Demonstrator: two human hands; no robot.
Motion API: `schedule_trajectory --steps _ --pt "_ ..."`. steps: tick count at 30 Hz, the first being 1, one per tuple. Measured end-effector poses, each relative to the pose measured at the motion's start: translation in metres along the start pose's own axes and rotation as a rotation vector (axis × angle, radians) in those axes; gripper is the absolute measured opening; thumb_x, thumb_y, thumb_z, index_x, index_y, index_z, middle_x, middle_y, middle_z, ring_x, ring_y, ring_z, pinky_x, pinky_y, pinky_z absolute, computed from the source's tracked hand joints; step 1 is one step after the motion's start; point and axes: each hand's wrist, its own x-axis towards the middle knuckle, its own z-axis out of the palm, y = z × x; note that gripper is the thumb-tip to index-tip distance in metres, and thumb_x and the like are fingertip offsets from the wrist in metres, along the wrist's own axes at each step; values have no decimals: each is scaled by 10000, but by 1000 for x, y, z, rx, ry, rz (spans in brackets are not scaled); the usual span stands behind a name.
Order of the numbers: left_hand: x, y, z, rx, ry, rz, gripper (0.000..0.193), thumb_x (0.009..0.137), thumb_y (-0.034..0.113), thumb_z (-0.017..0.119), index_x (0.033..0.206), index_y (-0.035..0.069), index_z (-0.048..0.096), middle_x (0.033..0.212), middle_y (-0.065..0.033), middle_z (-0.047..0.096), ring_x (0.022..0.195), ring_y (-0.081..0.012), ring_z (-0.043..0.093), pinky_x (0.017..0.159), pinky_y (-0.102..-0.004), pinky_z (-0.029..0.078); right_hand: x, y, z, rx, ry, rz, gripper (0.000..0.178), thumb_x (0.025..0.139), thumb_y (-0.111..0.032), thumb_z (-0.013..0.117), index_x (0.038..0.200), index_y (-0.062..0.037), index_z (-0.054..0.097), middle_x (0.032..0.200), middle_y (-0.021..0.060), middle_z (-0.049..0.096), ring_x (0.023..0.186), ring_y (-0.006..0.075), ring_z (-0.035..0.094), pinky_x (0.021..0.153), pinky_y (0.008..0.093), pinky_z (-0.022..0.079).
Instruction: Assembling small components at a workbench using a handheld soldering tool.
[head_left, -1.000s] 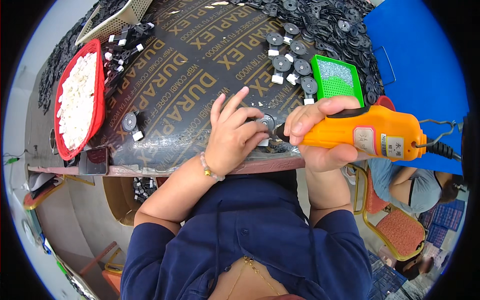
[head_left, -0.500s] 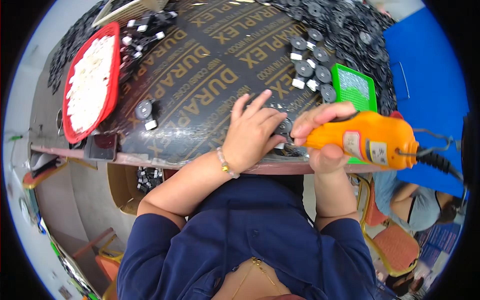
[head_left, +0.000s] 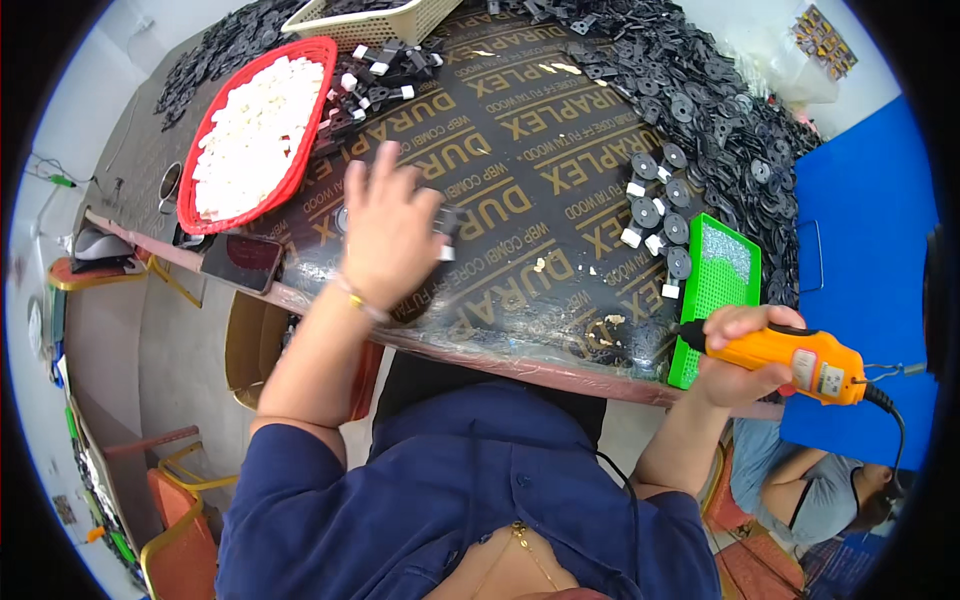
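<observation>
My right hand (head_left: 742, 362) is wrapped around an orange electric screwdriver (head_left: 780, 360) with a black nose. The nose points left, over the near part of a green tray (head_left: 684, 366) that has small silvery pieces in its far end. My left hand (head_left: 390, 240), slightly blurred, reaches over the table's left side with its fingers spread. Beside its thumb lies a black part with a white end (head_left: 446, 252); whether the thumb touches it I cannot tell. A grey disc (head_left: 342, 218) shows partly on the hand's other side, mostly hidden by it.
A red basket (head_left: 325, 75) of small white pieces stands at the left, near a cream basket (head_left: 430, 18). A phone (head_left: 242, 262) lies by the table edge. Black disc parts (head_left: 700, 120) are heaped at the far right. A blue panel (head_left: 860, 240) stands beside; another person sits at lower right.
My left hand has moved left, away from the screwdriver. The screwdriver has moved right and down, off the disc part to the green tray. The view has shifted too.
</observation>
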Motion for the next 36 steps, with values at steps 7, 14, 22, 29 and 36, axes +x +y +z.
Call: schedule_trajectory --steps 7,14,22,29,36 --pt "78 53 -6 -341 70 411 494 820 356 798 1245 134 678 1369 -117 600 1425 -333 424 1189 -539 270 0 -10 -21 -142 71 -23 665 974 -644 555 1274 -55 492 825 113 644 585 167 569 554 301 480" --pt "141 163 65 -492 139 642 331 816 308 783 1091 129 739 1181 -46 698 1212 -254 582 1061 -444 390 -1 -24 -24 -315 71 -81 653 967 -611 599 1250 -32 492 807 126 660 582 171 593 560 309 517" --pt "81 120 45 -502 67 663 225 791 232 779 991 131 759 1089 -15 722 1183 -264 588 1019 -444 402 7 -34 -95 -434 271 -89 578 960 -518 677 1201 -24 499 803 108 647 610 160 571 567 294 490" --pt "10 109 9 -477 -36 547 281 763 161 807 1035 123 752 1185 -31 713 1277 -296 555 1046 -470 380 2 -42 -105 -605 343 2 475 979 -424 684 1139 6 560 738 84 660 576 144 604 548 254 502" --pt "-6 130 9 -499 -24 421 327 796 151 801 1112 100 733 1225 -51 714 1328 -335 530 1085 -477 343 -7 -43 -117 -506 394 -44 423 971 -334 724 1148 13 560 765 87 691 588 117 626 587 240 522"
